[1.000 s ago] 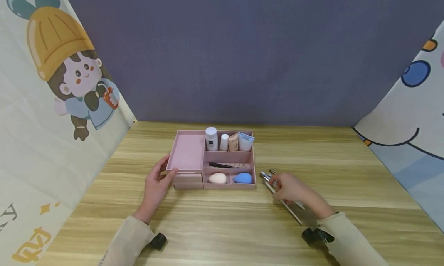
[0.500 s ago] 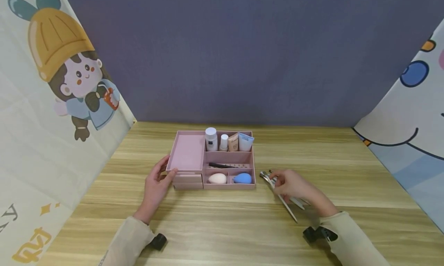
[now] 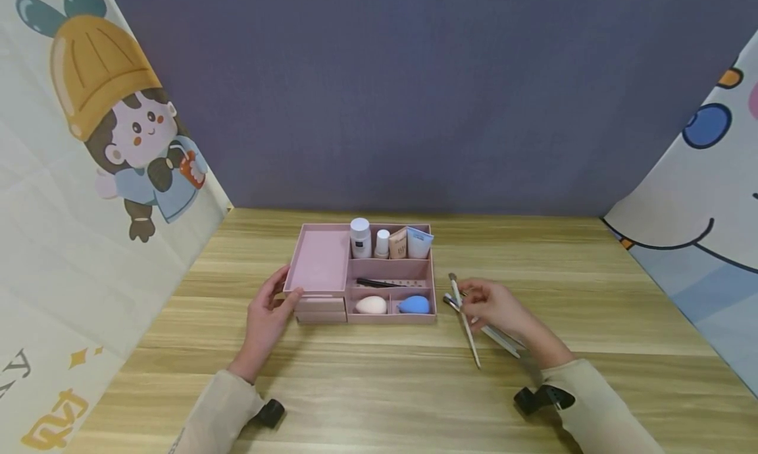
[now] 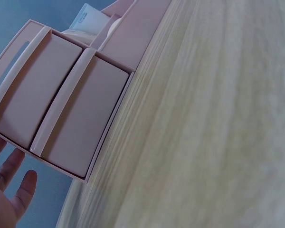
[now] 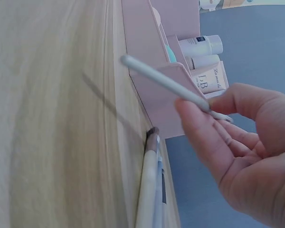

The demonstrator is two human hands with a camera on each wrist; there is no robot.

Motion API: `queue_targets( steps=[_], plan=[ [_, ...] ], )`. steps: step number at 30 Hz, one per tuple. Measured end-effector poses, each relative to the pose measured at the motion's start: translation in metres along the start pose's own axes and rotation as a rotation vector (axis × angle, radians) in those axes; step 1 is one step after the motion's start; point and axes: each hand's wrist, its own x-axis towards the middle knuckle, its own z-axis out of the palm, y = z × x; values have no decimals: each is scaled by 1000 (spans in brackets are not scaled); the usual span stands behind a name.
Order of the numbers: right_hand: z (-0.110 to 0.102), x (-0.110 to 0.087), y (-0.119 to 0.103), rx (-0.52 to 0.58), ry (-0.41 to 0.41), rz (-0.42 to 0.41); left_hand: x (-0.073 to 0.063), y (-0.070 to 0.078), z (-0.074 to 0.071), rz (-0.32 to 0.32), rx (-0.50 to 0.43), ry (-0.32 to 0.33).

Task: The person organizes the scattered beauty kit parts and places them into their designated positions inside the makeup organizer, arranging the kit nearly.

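Observation:
A pink makeup organizer stands on the wooden table. My left hand rests at its front left corner, thumb on the front edge and fingers along the left side. In the left wrist view, those relaxed fingers reach the side beside the two drawers. My right hand pinches a makeup brush between thumb and fingertips, just right of the organizer. The right wrist view shows its pale handle raised over the table. Below lie several other brushes, partly hidden by the hand.
In the organizer's compartments stand a white bottle, a smaller white-capped bottle, a beige tube and a pale blue tube. A black pencil, a cream sponge and a blue sponge lie there too.
My right hand has lifted one brush from the pile and swung it more upright, its bristle end away from me. The left hand has stayed on the organizer.

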Motion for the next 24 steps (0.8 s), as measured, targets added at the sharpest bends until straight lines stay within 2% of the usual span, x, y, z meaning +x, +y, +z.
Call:
queue_targets(
  steps=[9,17,24],
  plan=[
    [7,6,5,225,79,-1,0,-1,-1,-1,30,-10],
    [18,12,0,369,166,27,-1,-1,-1,-13,33,-17],
    [26,16,-3,552,179,20,-1,0,-1,-3,28,-8]
  ],
)
